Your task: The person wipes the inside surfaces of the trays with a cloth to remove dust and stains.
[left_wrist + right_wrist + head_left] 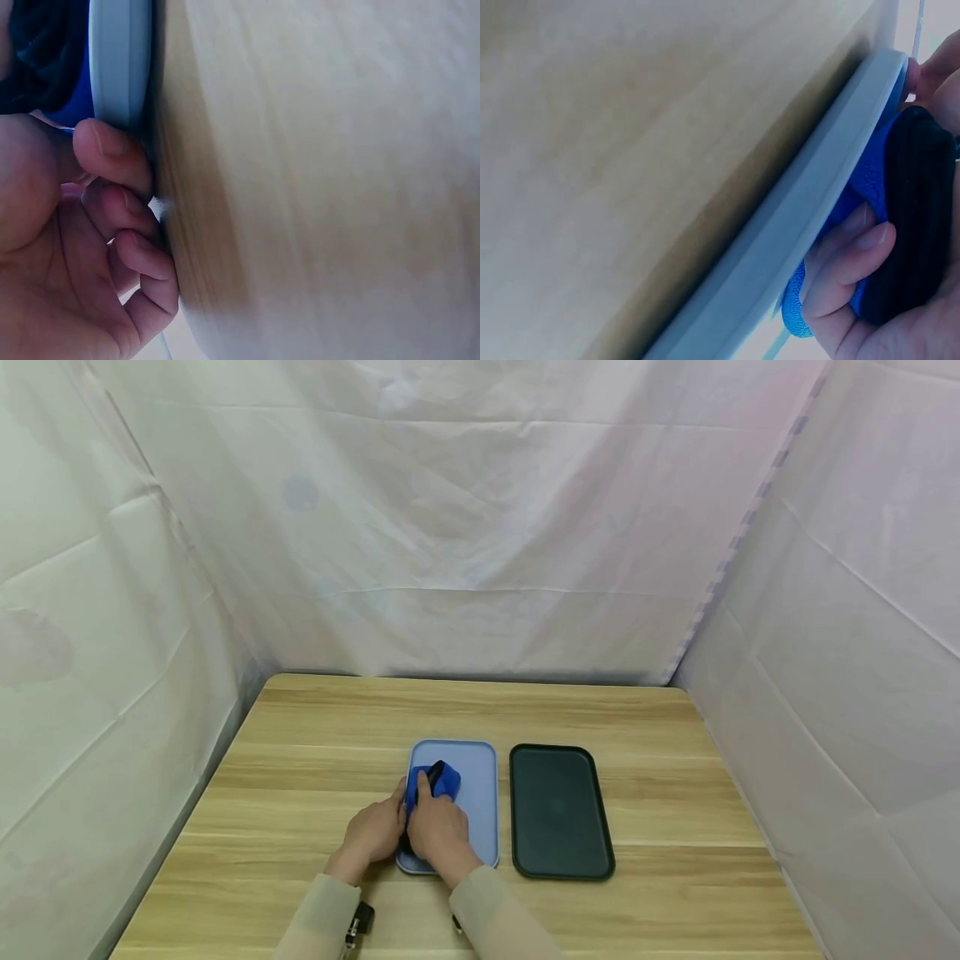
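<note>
A light blue tray (480,810) lies on the table. At its left rim is my left hand (375,829), gripping the edge; the left wrist view shows curled fingers (120,161) against the tray's outer side. Over the tray's left half my right hand (437,827) holds a blue fuzzy cloth (450,781) with a black fabric part (919,214) on top. In the right wrist view its fingers curl round this black part, and the blue cloth lies against the tray's inside. The hands hide much of the cloth and of the tray's near left corner.
To the right of the blue tray, a narrow gap away, lies a dark green tray (558,810). Both are on a wood-grain table (652,760). White sheeting (465,527) hangs behind the table and along both sides.
</note>
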The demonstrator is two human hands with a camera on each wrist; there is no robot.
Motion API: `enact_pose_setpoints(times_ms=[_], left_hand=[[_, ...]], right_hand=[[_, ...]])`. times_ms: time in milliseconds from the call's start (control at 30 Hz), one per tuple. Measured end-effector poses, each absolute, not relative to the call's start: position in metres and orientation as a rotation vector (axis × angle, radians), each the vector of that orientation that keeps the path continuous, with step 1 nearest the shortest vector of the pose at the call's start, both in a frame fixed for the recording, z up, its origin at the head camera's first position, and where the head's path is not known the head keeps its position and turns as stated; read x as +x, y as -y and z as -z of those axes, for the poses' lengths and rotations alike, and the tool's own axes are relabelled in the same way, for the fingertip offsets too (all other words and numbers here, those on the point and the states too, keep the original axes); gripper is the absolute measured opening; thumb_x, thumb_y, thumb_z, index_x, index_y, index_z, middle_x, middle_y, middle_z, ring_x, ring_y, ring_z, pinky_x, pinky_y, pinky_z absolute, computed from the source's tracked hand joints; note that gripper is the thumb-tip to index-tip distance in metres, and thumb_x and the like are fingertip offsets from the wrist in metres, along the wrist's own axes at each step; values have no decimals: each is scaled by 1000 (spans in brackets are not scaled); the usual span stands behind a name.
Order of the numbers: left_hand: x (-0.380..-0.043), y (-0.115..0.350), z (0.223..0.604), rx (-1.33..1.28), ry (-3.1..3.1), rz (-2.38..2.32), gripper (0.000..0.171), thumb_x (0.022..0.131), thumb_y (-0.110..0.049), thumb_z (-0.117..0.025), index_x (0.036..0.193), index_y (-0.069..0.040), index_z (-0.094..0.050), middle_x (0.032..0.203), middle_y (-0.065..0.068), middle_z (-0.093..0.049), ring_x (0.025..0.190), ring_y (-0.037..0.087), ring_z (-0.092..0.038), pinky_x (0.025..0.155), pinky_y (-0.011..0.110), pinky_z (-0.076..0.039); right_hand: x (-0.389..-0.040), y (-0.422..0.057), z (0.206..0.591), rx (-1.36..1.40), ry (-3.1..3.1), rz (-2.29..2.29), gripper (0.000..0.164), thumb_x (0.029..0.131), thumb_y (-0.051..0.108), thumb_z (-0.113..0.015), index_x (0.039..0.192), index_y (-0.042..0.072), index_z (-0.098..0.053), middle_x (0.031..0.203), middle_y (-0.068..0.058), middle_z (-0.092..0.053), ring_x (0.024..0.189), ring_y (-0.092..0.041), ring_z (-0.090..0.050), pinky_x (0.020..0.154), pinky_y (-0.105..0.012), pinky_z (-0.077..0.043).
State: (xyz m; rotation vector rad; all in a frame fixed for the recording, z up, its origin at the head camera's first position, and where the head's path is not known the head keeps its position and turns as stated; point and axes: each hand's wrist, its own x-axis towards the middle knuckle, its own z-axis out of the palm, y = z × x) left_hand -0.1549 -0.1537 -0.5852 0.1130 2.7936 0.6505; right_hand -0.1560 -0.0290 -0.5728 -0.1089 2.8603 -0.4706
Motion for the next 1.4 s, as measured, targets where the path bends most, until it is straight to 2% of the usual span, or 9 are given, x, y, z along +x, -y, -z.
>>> enact_pose_setpoints(times_ms=[300,467,567,800,1067,1400], left_hand=[[-155,153,584,88,-2777,-671,56,109,-20,-45,162,-7,-35,70,7,-60,61,20,-53,58,37,-43],[-156,155,587,79,-2767,-681,56,108,-19,-45,162,-7,-35,87,13,-71,65,21,-55,62,40,-46],[-156,155,588,75,-2764,-684,56,108,-19,-45,162,-7,-35,91,14,-72,67,21,-56,62,40,-47],[-157,153,587,59,-2751,-690,57,108,-19,-46,162,-8,-34,78,9,-66,63,21,-55,60,38,-44],[-155,153,586,62,-2765,-681,57,107,-19,-46,162,-9,-35,88,13,-72,65,21,-56,60,39,-46],[-157,153,588,57,-2777,-681,55,109,-23,-45,162,-9,-36,98,18,-75,68,21,-58,62,41,-48]], right_hand=[[-171,31,573,-73,-2833,496,61,108,36,-51,165,29,-30,102,-23,-70,73,-28,-65,63,-44,-53],[-178,31,575,-48,-2817,502,65,106,34,-55,165,29,-29,101,-23,-70,70,-26,-62,60,-43,-51],[-184,30,575,-44,-2812,492,68,105,35,-57,166,30,-27,104,-23,-70,71,-25,-62,59,-41,-50],[-194,29,575,-50,-2803,506,73,102,33,-63,166,29,-26,106,-22,-71,72,-26,-62,60,-42,-51],[-202,27,574,-41,-2788,580,67,105,29,-58,165,30,-29,111,-24,-70,77,-28,-64,63,-43,-51],[-211,20,572,-37,-2751,633,57,109,34,-49,164,35,-32,121,-26,-69,83,-33,-68,66,-47,-53]])
